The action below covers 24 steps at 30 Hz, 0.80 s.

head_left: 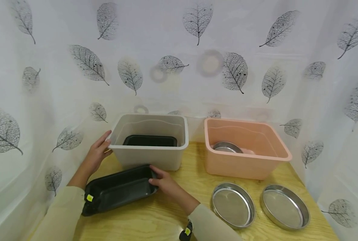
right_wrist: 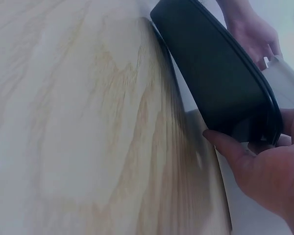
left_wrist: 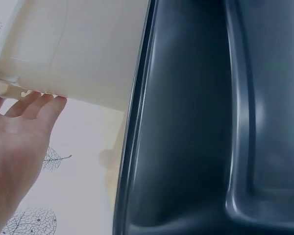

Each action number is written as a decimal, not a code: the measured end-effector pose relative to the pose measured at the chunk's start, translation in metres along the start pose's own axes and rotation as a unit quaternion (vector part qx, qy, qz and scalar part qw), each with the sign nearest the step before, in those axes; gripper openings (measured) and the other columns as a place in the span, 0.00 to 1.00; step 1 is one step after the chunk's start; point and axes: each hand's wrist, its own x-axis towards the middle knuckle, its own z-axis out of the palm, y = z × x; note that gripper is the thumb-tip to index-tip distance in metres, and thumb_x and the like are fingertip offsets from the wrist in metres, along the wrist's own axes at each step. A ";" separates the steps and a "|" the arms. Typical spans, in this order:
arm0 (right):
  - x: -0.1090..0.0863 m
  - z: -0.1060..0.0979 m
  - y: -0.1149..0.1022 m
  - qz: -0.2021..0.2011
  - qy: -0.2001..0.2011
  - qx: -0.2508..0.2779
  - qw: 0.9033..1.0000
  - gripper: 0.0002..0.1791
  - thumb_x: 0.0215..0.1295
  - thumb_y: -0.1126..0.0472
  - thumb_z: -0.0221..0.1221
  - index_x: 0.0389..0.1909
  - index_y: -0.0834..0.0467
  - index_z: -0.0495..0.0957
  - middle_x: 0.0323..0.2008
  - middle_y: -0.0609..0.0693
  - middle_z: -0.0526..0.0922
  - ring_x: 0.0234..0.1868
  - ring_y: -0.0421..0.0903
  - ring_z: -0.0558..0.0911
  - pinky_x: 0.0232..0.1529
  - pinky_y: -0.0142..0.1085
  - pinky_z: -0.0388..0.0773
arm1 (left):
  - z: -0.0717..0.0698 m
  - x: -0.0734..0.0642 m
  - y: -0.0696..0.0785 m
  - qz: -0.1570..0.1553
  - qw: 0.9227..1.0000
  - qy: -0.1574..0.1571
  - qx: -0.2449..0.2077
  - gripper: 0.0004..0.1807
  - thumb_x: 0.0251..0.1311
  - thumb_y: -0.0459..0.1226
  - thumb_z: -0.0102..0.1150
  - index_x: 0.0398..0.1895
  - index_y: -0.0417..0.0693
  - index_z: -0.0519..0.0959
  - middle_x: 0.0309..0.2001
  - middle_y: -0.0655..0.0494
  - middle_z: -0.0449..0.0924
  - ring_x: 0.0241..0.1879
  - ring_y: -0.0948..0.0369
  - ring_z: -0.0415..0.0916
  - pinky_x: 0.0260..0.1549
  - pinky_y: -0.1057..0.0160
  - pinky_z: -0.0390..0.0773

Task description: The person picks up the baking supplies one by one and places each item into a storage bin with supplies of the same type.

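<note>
Apparently you're handling the black tray [head_left: 123, 192] | right hand [head_left: 164, 181] clamps its end; left hand [head_left: 98, 152] grips gray bin [head_left: 150, 158] by its rim | next likely calls for steadying both

Site presents as a small screened-off tabletop work area; whether it stands within a home, workshop or lab cannot be determined. White sheeting [head_left: 166, 28] printed with dark skeleton leaves [head_left: 234, 71] encloses a wood-grained table [head_left: 197, 160] at back and sides. A pale tub [head_left: 150, 158], a pink tub [head_left: 236, 166] and round metal pans [head_left: 233, 206] are household-type ware.
</note>
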 end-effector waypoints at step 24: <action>-0.055 -0.057 -0.044 -0.017 0.000 -0.053 0.998 0.35 0.73 0.65 0.56 0.79 0.51 0.58 0.70 0.69 0.66 0.49 0.51 0.83 0.44 0.41 0.86 | 0.001 -0.007 0.000 0.016 1.000 0.007 0.009 0.37 0.79 0.49 0.42 0.82 0.47 0.42 0.80 0.33 0.39 0.68 0.55 0.63 0.50 0.78 0.76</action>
